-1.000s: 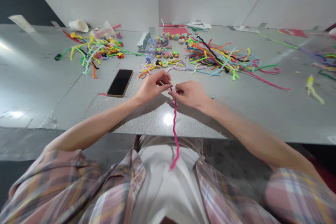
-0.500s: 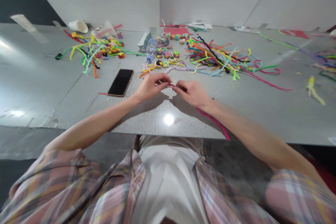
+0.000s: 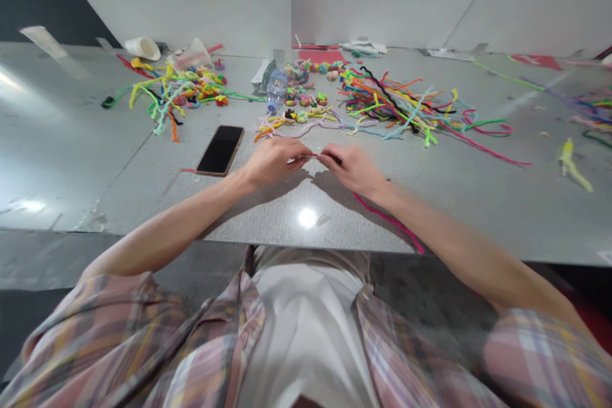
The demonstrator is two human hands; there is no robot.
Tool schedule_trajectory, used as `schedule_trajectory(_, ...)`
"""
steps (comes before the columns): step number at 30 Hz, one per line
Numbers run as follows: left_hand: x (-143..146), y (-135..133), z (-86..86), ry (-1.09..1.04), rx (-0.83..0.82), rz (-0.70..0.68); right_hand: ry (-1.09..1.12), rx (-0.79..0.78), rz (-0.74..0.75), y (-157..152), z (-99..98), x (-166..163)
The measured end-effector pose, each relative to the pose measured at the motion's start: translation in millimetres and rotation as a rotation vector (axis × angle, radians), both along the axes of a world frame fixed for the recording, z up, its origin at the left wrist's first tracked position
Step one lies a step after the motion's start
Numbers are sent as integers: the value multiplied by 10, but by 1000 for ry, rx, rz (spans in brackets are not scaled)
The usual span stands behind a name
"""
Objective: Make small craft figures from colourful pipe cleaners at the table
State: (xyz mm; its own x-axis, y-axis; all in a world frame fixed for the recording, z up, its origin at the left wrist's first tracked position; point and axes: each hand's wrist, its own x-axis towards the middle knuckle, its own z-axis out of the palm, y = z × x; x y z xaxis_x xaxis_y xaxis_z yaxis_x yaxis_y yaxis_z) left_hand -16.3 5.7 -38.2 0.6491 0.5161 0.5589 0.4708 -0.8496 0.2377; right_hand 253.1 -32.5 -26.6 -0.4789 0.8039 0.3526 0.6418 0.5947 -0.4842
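Between my two hands runs a short stretch of a crimson pipe cleaner (image 3: 389, 219). My left hand (image 3: 276, 160) pinches one end of it between thumb and fingers. Close beside it, my right hand (image 3: 351, 167) pinches the same pipe cleaner, fingertips a small gap from the left ones. Its long tail comes out under my right hand and slants over the table to the front edge. Both hands hover just above the grey table (image 3: 268, 223). What lies inside the fingers is mostly hidden.
A phone (image 3: 220, 150) lies left of my left hand. Beyond the hands are a plastic bottle (image 3: 276, 90), a big heap of colourful pipe cleaners (image 3: 396, 102) and finished twisted pieces (image 3: 191, 89). A paper cup (image 3: 143, 48) lies at the back left. A yellow piece (image 3: 568, 159) sits far right.
My left fingers have rolled slightly over and down around the pipe cleaner's end. The tail under my right arm has shifted a little. Everything else stays put.
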Motion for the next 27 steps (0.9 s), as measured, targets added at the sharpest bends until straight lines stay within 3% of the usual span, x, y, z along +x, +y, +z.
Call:
schedule_trajectory(7,-2,10,-47,36,12,39,-121,72,-26,-16,-35,-1)
schedule_trajectory(13,-2,11,-56,5,-51,27,-97,101,-25,-37,-28,2)
schedule_trajectory(17,-16,14,-32,-46,-153,51,2,219,-23,-44,36,17)
schedule_trajectory(20,-21,46,-28,-159,-356,63,116,314,-60,-81,116,20)
schedule_trajectory(24,21,87,-54,-446,-759,-31,271,100,-51,-149,156,2)
schedule_trajectory(27,81,63,-43,-614,-847,-142,338,-125,27,-155,124,-34)
